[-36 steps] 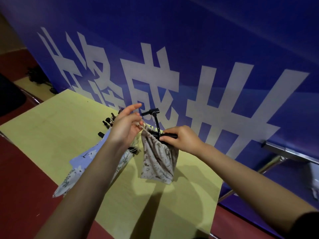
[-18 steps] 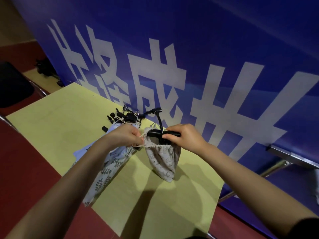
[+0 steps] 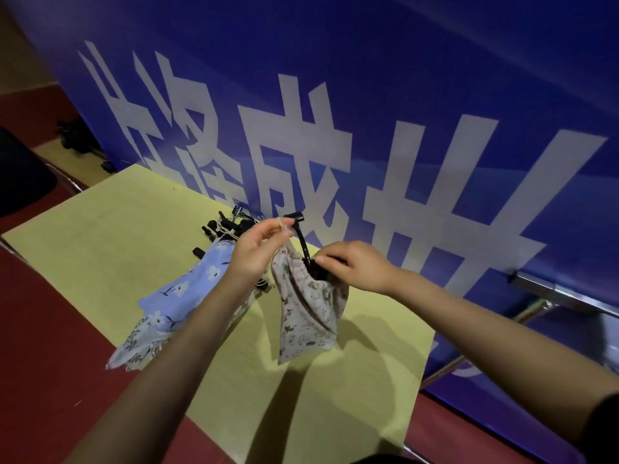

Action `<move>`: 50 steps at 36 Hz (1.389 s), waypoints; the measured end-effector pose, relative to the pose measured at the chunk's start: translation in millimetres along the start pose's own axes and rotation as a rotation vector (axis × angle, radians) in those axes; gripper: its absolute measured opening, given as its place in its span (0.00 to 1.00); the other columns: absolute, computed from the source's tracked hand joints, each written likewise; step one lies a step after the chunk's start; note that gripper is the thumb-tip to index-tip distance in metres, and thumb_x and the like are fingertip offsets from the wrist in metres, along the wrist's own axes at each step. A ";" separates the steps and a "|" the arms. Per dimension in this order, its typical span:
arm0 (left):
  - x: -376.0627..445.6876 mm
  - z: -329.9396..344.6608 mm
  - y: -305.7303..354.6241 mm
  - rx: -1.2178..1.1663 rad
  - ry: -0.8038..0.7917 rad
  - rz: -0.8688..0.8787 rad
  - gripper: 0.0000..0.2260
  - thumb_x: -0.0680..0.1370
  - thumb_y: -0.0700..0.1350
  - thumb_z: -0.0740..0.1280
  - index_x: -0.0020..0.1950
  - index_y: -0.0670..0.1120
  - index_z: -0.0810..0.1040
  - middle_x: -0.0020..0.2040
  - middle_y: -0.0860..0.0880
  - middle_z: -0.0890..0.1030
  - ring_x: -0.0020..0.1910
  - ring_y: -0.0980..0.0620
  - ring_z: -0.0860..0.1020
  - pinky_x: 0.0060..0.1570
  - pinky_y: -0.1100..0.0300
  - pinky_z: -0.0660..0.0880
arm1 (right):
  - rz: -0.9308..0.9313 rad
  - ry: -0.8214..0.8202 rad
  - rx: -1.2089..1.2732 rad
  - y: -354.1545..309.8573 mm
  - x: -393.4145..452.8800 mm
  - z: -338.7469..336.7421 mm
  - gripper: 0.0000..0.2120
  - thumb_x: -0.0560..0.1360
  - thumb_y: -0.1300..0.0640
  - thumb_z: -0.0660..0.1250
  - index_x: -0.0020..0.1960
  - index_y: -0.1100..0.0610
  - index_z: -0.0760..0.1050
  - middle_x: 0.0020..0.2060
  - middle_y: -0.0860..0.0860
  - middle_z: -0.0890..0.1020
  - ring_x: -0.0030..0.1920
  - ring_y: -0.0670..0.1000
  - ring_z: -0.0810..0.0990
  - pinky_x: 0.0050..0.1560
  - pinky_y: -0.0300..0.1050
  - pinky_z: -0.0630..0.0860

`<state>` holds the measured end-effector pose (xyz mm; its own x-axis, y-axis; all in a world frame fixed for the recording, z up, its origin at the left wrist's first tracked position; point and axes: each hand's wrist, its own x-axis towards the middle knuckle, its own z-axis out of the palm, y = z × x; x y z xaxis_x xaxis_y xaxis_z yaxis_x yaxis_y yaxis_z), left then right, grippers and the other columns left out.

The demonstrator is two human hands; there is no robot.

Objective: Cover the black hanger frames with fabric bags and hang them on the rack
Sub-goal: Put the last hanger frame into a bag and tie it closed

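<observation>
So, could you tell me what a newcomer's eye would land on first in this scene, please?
Probably the two hands mid-frame: the left hand pinches a drawstring while the right hand grips the mouth of a beige patterned bag with a black hanger frame poking out. Behind them looms a blue banner with big white characters, and more fabric bags lie on the yellow table.

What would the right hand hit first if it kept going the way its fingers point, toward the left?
Probably the black hanger frame it already pinches at the mouth of the beige bag. Past that stem, the right hand would meet the left hand, holding the drawstring. Depth between the two hands is unclear.
</observation>
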<state>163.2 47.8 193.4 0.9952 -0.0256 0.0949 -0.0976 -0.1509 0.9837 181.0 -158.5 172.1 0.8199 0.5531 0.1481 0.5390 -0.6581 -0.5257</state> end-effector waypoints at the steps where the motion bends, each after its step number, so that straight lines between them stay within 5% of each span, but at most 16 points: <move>1: 1.0 0.1 -5.8 0.084 -0.015 0.040 0.09 0.79 0.42 0.66 0.58 0.48 0.79 0.53 0.48 0.81 0.52 0.58 0.78 0.50 0.68 0.74 | 0.028 0.012 0.075 2.0 -1.6 0.1 0.15 0.82 0.48 0.57 0.58 0.52 0.80 0.51 0.46 0.83 0.49 0.45 0.78 0.49 0.45 0.74; 7: 1.1 13.4 -27.0 0.473 -0.060 0.232 0.18 0.73 0.54 0.68 0.63 0.54 0.77 0.51 0.53 0.79 0.48 0.56 0.74 0.50 0.61 0.72 | 0.136 0.245 0.413 -4.7 -2.6 10.3 0.10 0.80 0.58 0.63 0.57 0.54 0.81 0.45 0.45 0.74 0.48 0.41 0.74 0.52 0.34 0.69; 11: -0.9 24.1 -29.6 0.586 -0.085 0.256 0.17 0.72 0.62 0.65 0.55 0.55 0.82 0.49 0.56 0.81 0.50 0.55 0.72 0.47 0.62 0.69 | 0.310 0.443 0.716 -16.1 3.0 -4.6 0.09 0.80 0.61 0.62 0.52 0.54 0.81 0.41 0.45 0.79 0.39 0.38 0.75 0.43 0.33 0.69; 15: -3.5 32.9 -32.8 0.529 -0.054 0.257 0.03 0.76 0.52 0.69 0.46 0.55 0.82 0.45 0.56 0.80 0.51 0.53 0.73 0.48 0.60 0.70 | 0.407 0.426 0.931 -15.0 0.4 -22.9 0.10 0.81 0.61 0.60 0.51 0.59 0.81 0.29 0.48 0.70 0.30 0.46 0.67 0.32 0.37 0.66; 22: 3.1 35.9 -33.5 0.420 0.049 0.169 0.05 0.78 0.47 0.68 0.47 0.46 0.81 0.45 0.48 0.77 0.44 0.53 0.76 0.48 0.47 0.74 | 0.445 0.376 1.100 -22.6 -6.3 -33.2 0.11 0.80 0.66 0.57 0.49 0.64 0.79 0.26 0.47 0.67 0.28 0.47 0.65 0.30 0.40 0.61; 33: 1.6 37.4 -32.6 0.441 0.065 0.168 0.06 0.79 0.49 0.67 0.47 0.48 0.81 0.44 0.51 0.77 0.46 0.52 0.77 0.46 0.47 0.75 | 0.365 0.374 1.053 -45.4 0.8 -27.8 0.12 0.80 0.66 0.57 0.50 0.63 0.79 0.30 0.52 0.70 0.29 0.47 0.68 0.32 0.39 0.65; 40: -11.6 29.5 -28.7 0.472 0.170 0.180 0.03 0.76 0.48 0.71 0.43 0.50 0.82 0.43 0.57 0.72 0.51 0.55 0.66 0.47 0.69 0.64 | 0.299 0.309 0.980 -46.8 -9.4 -27.5 0.11 0.80 0.63 0.59 0.51 0.60 0.81 0.30 0.49 0.74 0.31 0.47 0.72 0.37 0.39 0.70; 44: -17.4 26.6 -12.3 0.364 0.285 0.221 0.05 0.74 0.47 0.73 0.39 0.52 0.81 0.45 0.57 0.68 0.53 0.55 0.65 0.48 0.73 0.66 | 0.292 0.328 1.072 -45.1 -16.2 -22.6 0.12 0.80 0.66 0.58 0.54 0.62 0.80 0.33 0.50 0.76 0.32 0.46 0.75 0.43 0.39 0.73; 50: -20.1 25.3 11.8 0.305 0.141 0.305 0.04 0.75 0.45 0.72 0.40 0.52 0.81 0.50 0.55 0.72 0.57 0.54 0.69 0.58 0.69 0.65 | 0.322 0.356 1.107 -43.1 -21.2 -19.8 0.14 0.80 0.65 0.59 0.62 0.59 0.78 0.42 0.51 0.81 0.39 0.50 0.78 0.49 0.45 0.75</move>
<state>141.8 21.6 199.2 0.9100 0.0175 0.4142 -0.3646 -0.4419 0.8197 144.1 -152.0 208.2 0.9875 0.1577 0.0090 -0.0151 0.1514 -0.9884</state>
